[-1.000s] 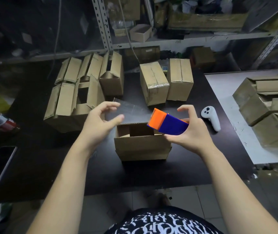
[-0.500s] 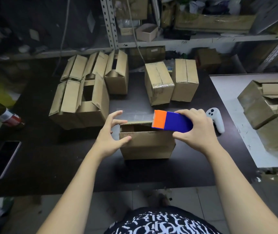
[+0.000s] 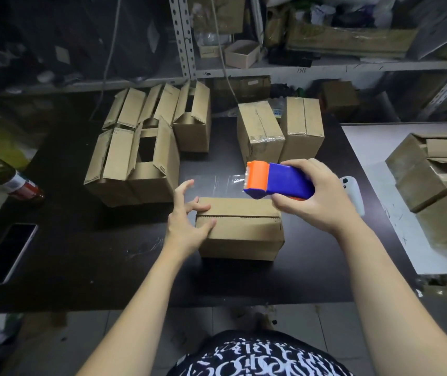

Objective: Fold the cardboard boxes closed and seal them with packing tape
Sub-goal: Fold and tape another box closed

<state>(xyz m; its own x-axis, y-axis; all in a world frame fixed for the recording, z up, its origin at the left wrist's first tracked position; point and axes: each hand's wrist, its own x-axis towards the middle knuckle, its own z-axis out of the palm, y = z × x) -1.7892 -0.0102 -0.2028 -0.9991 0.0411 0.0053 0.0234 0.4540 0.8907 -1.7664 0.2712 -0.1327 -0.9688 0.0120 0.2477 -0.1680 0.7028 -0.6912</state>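
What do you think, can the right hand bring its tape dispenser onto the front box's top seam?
Probably yes. The right hand holds the tape dispenser close to the front box, whose seam lies bare; the left hand touches only its left end.

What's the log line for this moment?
box: flaps folded shut, seam untaped | left hand: presses box's left end | right hand: grips dispenser above box | next: likely tape seam

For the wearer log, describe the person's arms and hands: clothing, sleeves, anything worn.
No sleeves are in view: both arms are bare up to the frame's edge. The left hand and right hand carry no gloves, and no rings, watch or wristband show. At the bottom edge is a dark top printed with white lettering.
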